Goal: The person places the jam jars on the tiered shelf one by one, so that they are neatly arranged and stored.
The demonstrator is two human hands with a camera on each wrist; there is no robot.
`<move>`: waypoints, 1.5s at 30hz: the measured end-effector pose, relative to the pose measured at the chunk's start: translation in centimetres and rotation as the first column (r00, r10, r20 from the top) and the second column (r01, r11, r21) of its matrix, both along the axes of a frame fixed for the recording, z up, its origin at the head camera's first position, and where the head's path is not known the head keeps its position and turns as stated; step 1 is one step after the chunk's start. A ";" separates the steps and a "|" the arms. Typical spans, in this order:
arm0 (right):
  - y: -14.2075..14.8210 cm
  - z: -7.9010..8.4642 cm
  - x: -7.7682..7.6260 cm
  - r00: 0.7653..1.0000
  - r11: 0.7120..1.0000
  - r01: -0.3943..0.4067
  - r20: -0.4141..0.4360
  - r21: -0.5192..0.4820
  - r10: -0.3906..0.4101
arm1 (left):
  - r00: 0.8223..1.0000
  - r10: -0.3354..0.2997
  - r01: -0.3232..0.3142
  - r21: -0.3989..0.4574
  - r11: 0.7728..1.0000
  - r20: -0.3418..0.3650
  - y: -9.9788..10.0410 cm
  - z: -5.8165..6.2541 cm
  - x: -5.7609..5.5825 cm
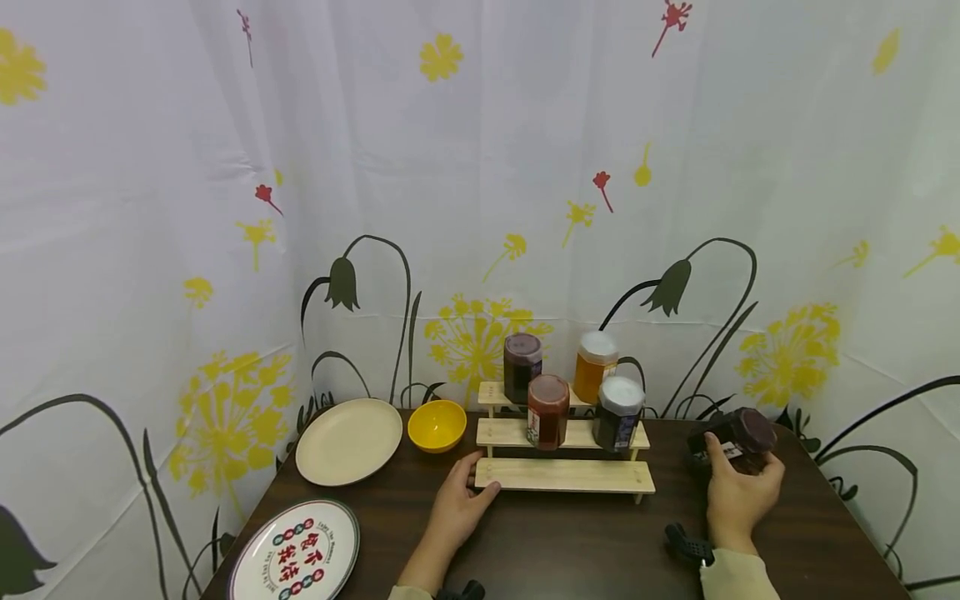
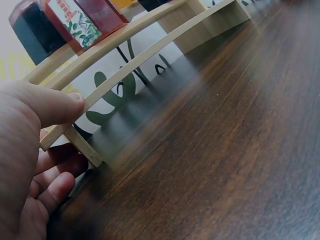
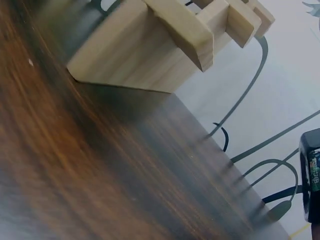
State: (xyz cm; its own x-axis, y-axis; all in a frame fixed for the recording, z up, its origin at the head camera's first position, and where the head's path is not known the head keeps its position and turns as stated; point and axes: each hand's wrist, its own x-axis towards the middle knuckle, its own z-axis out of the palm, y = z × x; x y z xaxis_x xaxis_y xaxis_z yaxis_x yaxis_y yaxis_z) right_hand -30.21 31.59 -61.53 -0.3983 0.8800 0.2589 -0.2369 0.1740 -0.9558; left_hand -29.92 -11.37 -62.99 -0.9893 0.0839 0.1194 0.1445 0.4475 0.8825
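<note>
My left hand point(image 1: 459, 500) pinches the left end of the lowest step of a three-tiered wooden rack point(image 1: 566, 475), thumb on top and fingers curled beneath. On the middle step stand a red jar point(image 1: 548, 412) and a white-lidded dark jar point(image 1: 618, 414). A purple-lidded dark jar point(image 1: 522, 367) and a white-lidded amber jar point(image 1: 596, 367) occupy the top step. To the right of the rack, my right hand point(image 1: 738, 500) grips another dark jar point(image 1: 735, 435), tilted with its purplish lid toward the right. Only part of that held jar point(image 3: 312, 175) enters the right wrist view.
Left of the rack sit a yellow bowl point(image 1: 437, 425), a cream oval plate point(image 1: 348, 442) and a white plate with red lettering point(image 1: 296, 554). The dark wooden table point(image 1: 577, 550) ends at a flower-printed curtain point(image 1: 480, 167) behind and along both sides.
</note>
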 end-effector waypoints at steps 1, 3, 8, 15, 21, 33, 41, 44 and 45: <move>-0.2 0.1 0.2 1.000 1.000 0.005 -0.005 0.004 -0.004 | 1.000 -0.001 0.001 0.004 1.000 0.001 0.0 0.0 0.0; -0.5 0.1 0.5 1.000 1.000 0.010 -0.015 0.010 -0.010 | 1.000 0.000 0.000 0.010 1.000 0.000 -0.1 0.0 0.1; -1.7 0.5 1.4 0.998 0.999 0.015 -0.063 0.042 -0.013 | 1.000 0.011 -0.011 0.001 1.000 -0.004 -0.2 0.0 0.1; -3.2 2.3 3.0 0.975 0.986 0.011 -0.220 0.168 0.027 | 1.000 0.005 -0.005 -0.005 1.000 -0.015 0.2 0.2 0.2; -3.5 5.5 4.0 0.934 0.944 -0.113 -0.290 0.309 0.207 | 1.000 0.007 -0.007 0.003 1.000 -0.017 0.6 0.3 0.2; -6.7 10.7 5.1 0.843 0.667 -0.182 -0.234 0.722 0.484 | 1.000 0.006 -0.006 0.020 1.000 -0.004 0.3 0.1 0.3; -10.4 11.0 6.0 0.858 0.610 -0.265 -0.106 0.747 0.503 | 1.000 0.016 -0.017 0.023 1.000 0.006 0.3 0.1 0.2; -11.4 10.6 6.0 0.873 0.587 -0.306 -0.025 0.749 0.487 | 1.000 0.012 -0.012 0.025 1.000 0.000 0.3 0.2 0.1; -11.6 10.3 6.0 0.875 0.569 -0.312 -0.003 0.761 0.484 | 1.000 0.011 -0.011 0.022 1.000 -0.004 0.3 0.2 0.2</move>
State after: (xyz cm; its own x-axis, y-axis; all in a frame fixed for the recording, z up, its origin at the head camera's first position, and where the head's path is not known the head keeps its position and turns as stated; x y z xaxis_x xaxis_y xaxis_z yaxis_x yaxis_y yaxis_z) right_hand -24.23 19.98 -51.24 -0.5276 0.1360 0.8385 -0.6152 0.6196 -0.4876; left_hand -29.76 -11.11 -62.83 -0.9896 0.0707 0.1249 0.1432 0.4297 0.8915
